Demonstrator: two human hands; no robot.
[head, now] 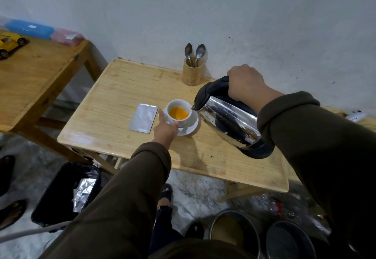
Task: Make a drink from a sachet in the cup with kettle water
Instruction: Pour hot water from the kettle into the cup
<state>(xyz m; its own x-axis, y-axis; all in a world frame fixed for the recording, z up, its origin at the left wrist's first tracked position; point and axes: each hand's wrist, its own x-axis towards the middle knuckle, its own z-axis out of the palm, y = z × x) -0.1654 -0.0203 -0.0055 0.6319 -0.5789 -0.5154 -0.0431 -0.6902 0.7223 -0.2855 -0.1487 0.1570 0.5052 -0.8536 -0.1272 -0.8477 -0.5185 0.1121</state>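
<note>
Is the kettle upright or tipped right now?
Tipped: the kettle leans spout-down over the cup, held by the right hand.

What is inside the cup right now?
The cup holds orange liquid, with water running in from the kettle spout. Undissolved powder beneath the surface, if any, cannot be seen. The left hand steadies the cup.

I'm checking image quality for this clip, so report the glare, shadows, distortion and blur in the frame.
Head view: soft, dim light; the kettle mirrors its surroundings with bright streaks; faint shadows fall under the cup and saucer on the table; wide-angle bending curves the table edges; the sleeves near the lower edge look soft.
</note>
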